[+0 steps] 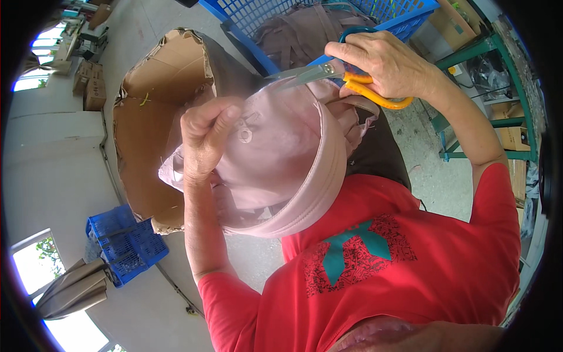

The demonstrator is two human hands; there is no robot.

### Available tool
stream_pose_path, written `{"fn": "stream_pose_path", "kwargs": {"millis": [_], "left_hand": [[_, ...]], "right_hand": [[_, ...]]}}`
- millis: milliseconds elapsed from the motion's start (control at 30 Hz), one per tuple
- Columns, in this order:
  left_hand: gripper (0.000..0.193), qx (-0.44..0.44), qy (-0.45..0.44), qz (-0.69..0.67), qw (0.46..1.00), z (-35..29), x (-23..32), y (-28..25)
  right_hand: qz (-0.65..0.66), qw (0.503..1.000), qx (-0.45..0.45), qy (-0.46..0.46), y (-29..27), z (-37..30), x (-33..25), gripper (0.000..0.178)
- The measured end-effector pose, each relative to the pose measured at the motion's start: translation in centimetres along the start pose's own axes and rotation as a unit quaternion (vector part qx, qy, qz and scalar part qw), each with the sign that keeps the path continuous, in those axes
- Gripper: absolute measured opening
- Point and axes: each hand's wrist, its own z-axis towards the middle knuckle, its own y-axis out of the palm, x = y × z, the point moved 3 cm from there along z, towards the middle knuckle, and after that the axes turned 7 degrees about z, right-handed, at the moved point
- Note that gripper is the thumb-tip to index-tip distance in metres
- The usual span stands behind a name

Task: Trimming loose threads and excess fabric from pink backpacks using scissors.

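Around the pink bag [281,152] there is a room with a pale grey floor [422,138]; to the left of the bag there is a wall with bright windows and, near it, a blue crate [126,246]. Just beside the bag, also on its left, an open cardboard box [143,152] stands with a torn rim; beyond the bag is a blue basket [410,14] with dull brownish fabric [299,35] inside, and to its right a green metal frame [492,155]. I see no surface under the bag: it lies before my red shirt, over my dark trousers [381,152], so I suppose my legs carry it. My right hand [384,64] grips the orange-handled scissors [321,72], with the blades pointing left over the bag's far edge, probably so that the tips stay near my other fingers. My left hand [208,132] is closed in a pinch against the bag's left part, perhaps to steady it; whether fabric or a thread is between the fingertips, I cannot tell.
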Motion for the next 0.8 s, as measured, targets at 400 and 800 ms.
{"fn": "stream_pose_path", "kwargs": {"millis": [400,800], "left_hand": [[0.037,-0.102,0.02,-0.035,0.994,0.3,1.3,1.1],[0.03,-0.094,0.026,-0.005,0.995,-0.1,1.1,1.5]], "right_hand": [[0.019,0.999,0.011,-0.042,-1.2,1.0,-0.9,0.047],[-0.006,0.998,-0.025,-0.065,-1.7,0.7,-1.1,0.05]]}}
